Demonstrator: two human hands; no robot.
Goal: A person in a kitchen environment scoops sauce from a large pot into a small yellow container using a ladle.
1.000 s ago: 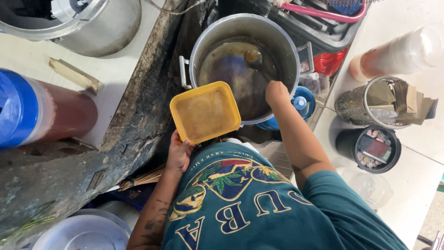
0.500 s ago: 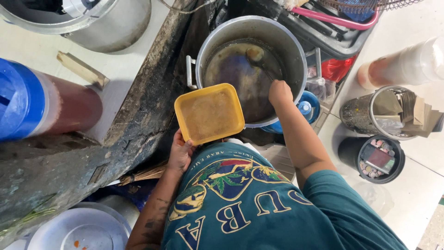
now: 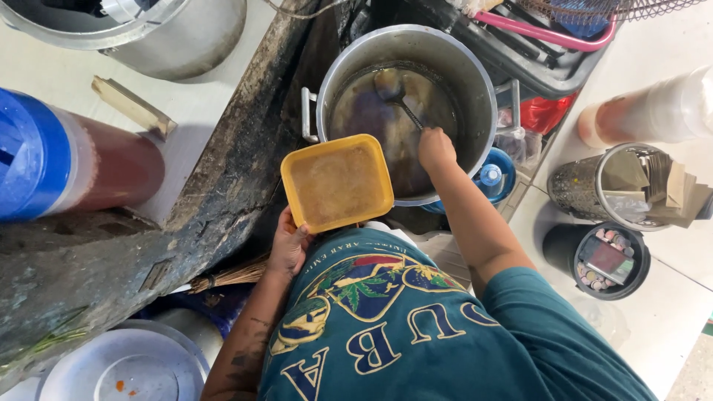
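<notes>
A yellow square tub [image 3: 338, 183] is held up by the left hand [image 3: 288, 243]. The hand is under the tub's 7 o'clock corner, and its grip is pressed on that corner. The tub is full of a brown soup. It is seen at the middle, just in front of the big metal pot [image 3: 475, 82], and part of the pot's rim is covered by it.

A ladle [image 3: 392, 93] is held by the right hand [image 3: 436, 148]. The grip is closed around the thin handle. The hand is above the pot at about 5 o'clock of its rim. The ladle's scoop is down in the dark broth near 12 o'clock inside the pot.

A teal shirt [image 3: 416, 334] with a bright picture is worn by the person.

At 9 o'clock a big jug with a blue lid [image 3: 44, 160] is lying on the pale tabletop [image 3: 200, 96]. At 3 o'clock a metal can of folded paper [image 3: 609, 186] is seen. Just below it sits a black cup with coins [image 3: 598, 260]. A grey metal lid [image 3: 122, 364] is seen at 7 o'clock.
</notes>
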